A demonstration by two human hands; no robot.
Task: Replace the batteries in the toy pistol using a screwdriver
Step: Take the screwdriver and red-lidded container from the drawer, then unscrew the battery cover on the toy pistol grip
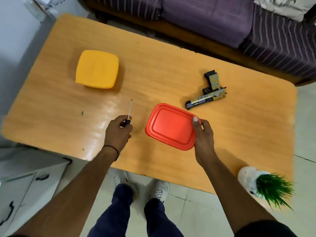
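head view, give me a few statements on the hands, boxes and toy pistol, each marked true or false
1. The left hand grips the screwdriver by its handle. True.
2. The right hand holds the toy pistol. False: it holds the red container; the pistol lies untouched on the table.
3. The yellow container sits on the table apart from both hands. True.
4. The screwdriver's tip is in the pistol. False: it points away from the person over bare table, well left of the pistol.
5. A potted plant stands at the table's near right corner. True.
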